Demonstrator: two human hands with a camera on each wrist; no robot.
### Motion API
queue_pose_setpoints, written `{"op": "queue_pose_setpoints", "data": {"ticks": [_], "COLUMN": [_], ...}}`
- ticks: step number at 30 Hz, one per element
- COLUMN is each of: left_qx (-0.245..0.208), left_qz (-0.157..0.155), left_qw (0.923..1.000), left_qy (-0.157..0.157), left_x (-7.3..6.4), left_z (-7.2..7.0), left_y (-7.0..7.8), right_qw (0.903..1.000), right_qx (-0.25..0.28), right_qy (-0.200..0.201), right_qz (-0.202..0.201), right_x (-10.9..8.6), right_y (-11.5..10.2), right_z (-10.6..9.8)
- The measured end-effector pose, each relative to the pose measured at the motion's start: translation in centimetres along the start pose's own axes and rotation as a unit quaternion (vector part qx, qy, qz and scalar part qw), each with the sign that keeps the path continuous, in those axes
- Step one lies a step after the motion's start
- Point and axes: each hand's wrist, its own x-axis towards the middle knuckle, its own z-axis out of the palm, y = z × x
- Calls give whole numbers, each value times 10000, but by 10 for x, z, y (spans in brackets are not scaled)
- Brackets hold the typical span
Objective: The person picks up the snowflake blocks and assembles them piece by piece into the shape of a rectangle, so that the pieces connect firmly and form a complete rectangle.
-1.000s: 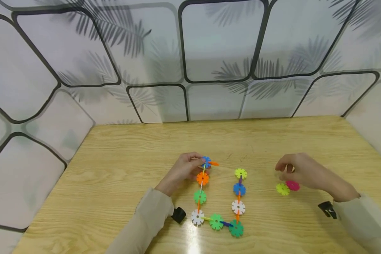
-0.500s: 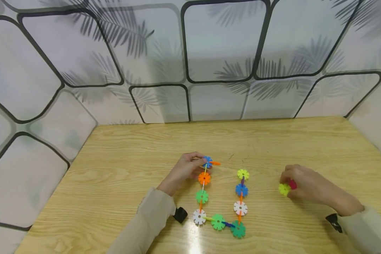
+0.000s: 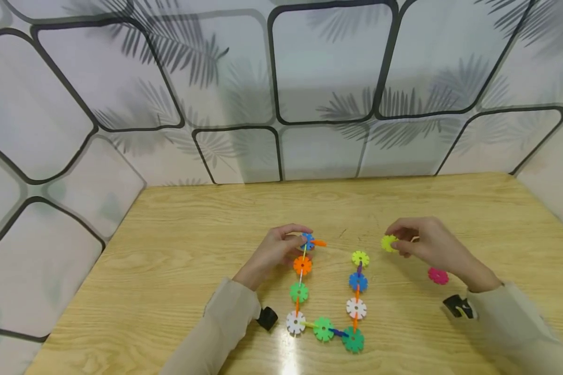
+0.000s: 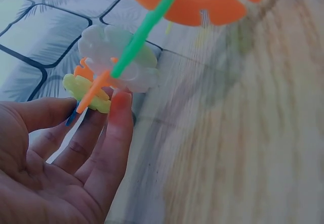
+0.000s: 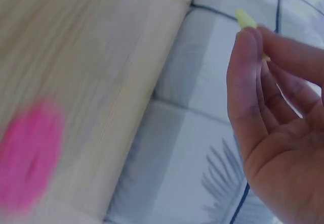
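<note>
My left hand (image 3: 271,252) pinches a blue snowflake disc (image 3: 309,239) at the far left end of a U-shaped chain of notched plastic discs. An orange disc (image 3: 319,243), seen edge-on, juts rightward from it. My right hand (image 3: 429,245) pinches a loose yellow snowflake disc (image 3: 388,244) between thumb and fingers, above the table. In the right wrist view that yellow disc (image 5: 246,18) shows edge-on at the fingertips. At the chain's other far end lies another yellow disc (image 3: 360,258), apart from the held one. The left wrist view shows discs slotted together at my left fingertips.
A single pink disc (image 3: 438,276) lies on the wooden table (image 3: 192,219), by my right wrist. The chain's near side runs from a white disc (image 3: 295,323) to a dark green disc (image 3: 353,339). A patterned wall (image 3: 323,151) closes off the table's back.
My right hand reached down to the yellow and pink discs, took the yellow one, and carried it left and away from me. The pink disc stayed. My left hand kept its hold.
</note>
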Motion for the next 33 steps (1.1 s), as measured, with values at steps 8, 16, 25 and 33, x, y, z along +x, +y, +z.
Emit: {"op": "queue_pose_setpoints", "data": {"ticks": [8, 16, 25, 33], "left_qx": [-1, -36, -43, 61], "left_qz": [156, 152, 290, 288], "left_qw": [9999, 9999, 9995, 9996], "left_qy": [-19, 40, 103, 23], "left_x": [1, 1, -1, 2], "left_z": [-1, -2, -1, 1], "left_y": [-1, -1, 4, 2], "right_qw": [9884, 9731, 9599, 9440], "right_qx": [1274, 2017, 2416, 2836], "right_qy": [-167, -423, -592, -591], "right_qz": [804, 1032, 1291, 1577], "right_x": [33, 50, 61, 62], "right_y": [-18, -22, -30, -29], "right_z": [21, 40, 49, 58]}}
